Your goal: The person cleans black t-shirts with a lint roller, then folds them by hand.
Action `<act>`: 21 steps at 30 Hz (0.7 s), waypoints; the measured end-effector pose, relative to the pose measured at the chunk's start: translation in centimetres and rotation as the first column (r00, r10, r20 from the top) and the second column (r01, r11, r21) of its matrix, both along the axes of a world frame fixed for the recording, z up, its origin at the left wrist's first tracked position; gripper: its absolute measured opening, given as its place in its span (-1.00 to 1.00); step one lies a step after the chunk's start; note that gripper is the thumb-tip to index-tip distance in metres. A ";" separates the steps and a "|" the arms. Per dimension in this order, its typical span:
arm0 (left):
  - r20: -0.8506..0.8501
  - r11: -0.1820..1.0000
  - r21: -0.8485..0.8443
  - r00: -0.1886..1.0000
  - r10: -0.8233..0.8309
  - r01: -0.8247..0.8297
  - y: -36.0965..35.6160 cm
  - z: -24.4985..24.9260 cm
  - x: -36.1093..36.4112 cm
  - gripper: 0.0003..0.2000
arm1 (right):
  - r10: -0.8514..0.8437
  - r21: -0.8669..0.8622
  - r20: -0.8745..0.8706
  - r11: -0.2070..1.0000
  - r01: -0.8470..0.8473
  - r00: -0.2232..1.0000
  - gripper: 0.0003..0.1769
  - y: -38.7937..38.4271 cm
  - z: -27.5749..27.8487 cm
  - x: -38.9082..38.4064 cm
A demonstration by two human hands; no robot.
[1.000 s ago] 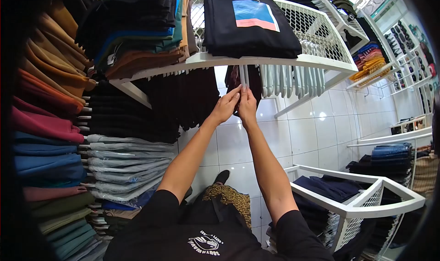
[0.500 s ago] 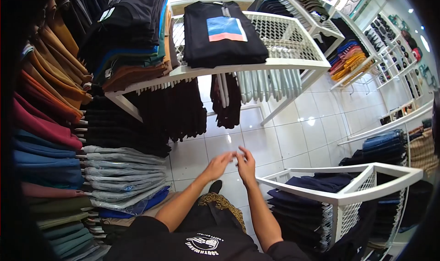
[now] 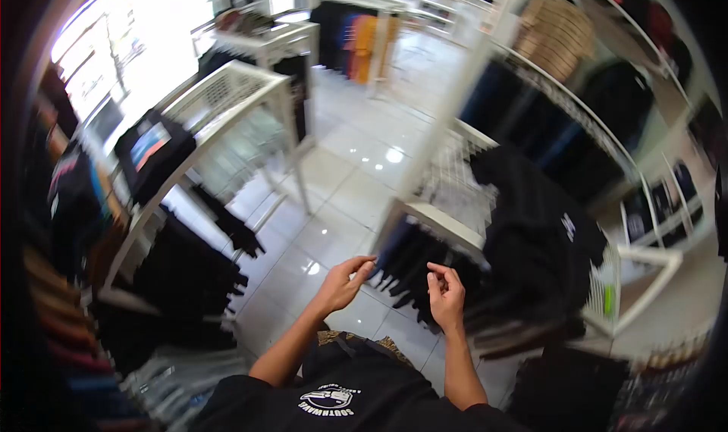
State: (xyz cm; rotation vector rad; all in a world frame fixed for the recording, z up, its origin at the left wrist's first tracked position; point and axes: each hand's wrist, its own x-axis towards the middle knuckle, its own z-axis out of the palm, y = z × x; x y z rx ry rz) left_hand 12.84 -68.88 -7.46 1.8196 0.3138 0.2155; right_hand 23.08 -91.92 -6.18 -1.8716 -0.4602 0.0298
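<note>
My left hand (image 3: 345,286) is held out in front of my body, fingers loosely bent and thumb a little apart from them, with nothing visible in it. To its right, my right hand (image 3: 446,297) is raised in much the same way, half curled, and it too appears to hold nothing. A gap separates the two hands. Behind them, dark trousers (image 3: 413,269) hang under a white rack, close to my right hand but not visibly touched. Folded black clothes (image 3: 523,235) are piled on that rack.
To the left stands a white mesh table (image 3: 235,83) with a folded black T-shirt (image 3: 152,145) on it and clothes hung below. Glossy tiled floor (image 3: 356,148) runs between the racks. Grey garments (image 3: 189,371) are stacked at lower left. Dark jeans (image 3: 531,114) hang at upper right.
The view has swung to the right, so the mesh table now sits at left and the right-hand racks fill more of the picture. My hands have moved apart.
</note>
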 end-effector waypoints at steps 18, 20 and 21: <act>0.577 0.670 0.600 0.817 0.017 -0.438 -20.9 4.1 23.3 -0.63 | -0.591 -0.239 0.617 0.489 0.839 0.520 -0.57 -28.9 2.5 8.5; 0.192 0.832 0.546 0.981 -0.014 -0.095 -19.6 4.2 23.9 -0.66 | -0.610 -0.278 0.548 0.514 0.812 0.573 -0.73 -30.3 2.3 8.8; 0.195 0.831 0.547 0.981 -0.008 -0.102 -19.1 4.2 23.8 -0.66 | -0.634 -0.245 0.501 0.549 0.799 0.590 -0.72 -31.1 2.4 8.7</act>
